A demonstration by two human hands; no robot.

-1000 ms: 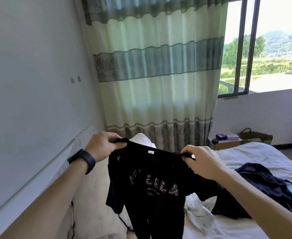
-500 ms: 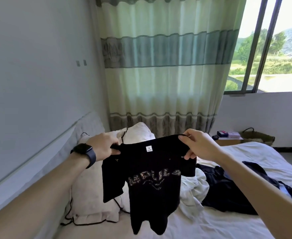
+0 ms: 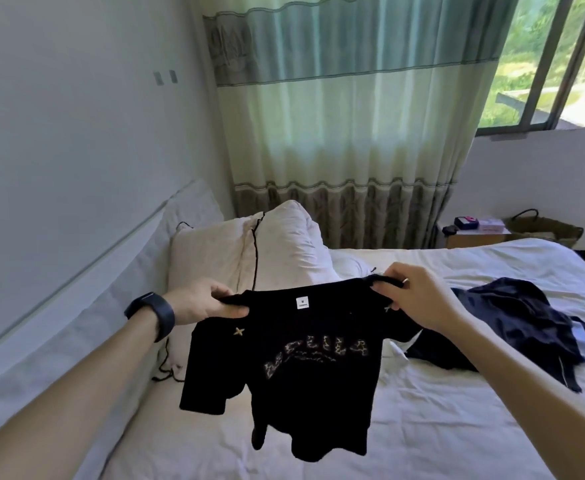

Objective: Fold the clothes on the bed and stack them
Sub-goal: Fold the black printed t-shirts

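A: Where's the black T-shirt (image 3: 318, 393)?
B: It's hanging above the bed (image 3: 422, 427). The left hand (image 3: 197, 304) and right hand (image 3: 419, 299) pinch its shoulders. I'd lower it flat onto the bed and smooth the sleeves before folding.

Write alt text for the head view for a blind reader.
A person's left hand and right hand hold a black T-shirt up by its shoulders over a white bed. A dark garment lies crumpled to the right, pillows and a striped curtain behind.
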